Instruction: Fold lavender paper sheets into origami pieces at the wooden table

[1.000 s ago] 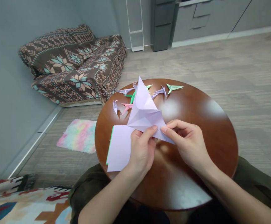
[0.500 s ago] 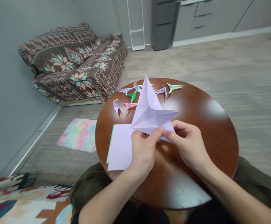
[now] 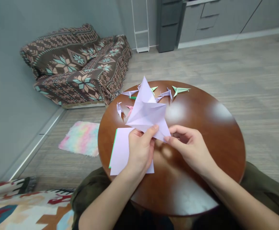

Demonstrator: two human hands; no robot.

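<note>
A partly folded sheet of lilac origami paper (image 3: 145,113) is held up over the round table, its tall point tilted away from me and a flap standing open in its middle. My left hand (image 3: 143,145) pinches its lower edge, thumb on top and fingers underneath. At the lower right corner, my right hand (image 3: 188,140) has its thumb and forefinger closed on the paper's tip. Below and left of the sheet lies a stack of square paper (image 3: 122,153), lilac on top with a green edge showing; my left hand hides part of it.
The brown round table (image 3: 202,153) carries several folded paper figures at its far side, among them a pale green one (image 3: 180,90), a pink one (image 3: 129,111) and a lilac one (image 3: 119,109). Beyond stand a covered sofa (image 3: 82,67) and a pastel rug (image 3: 80,139).
The lilac sheet has shifted left with my left hand, and its raised flap has swung leftward. My right hand has moved slightly left to the sheet's lower corner, and the hands are farther apart.
</note>
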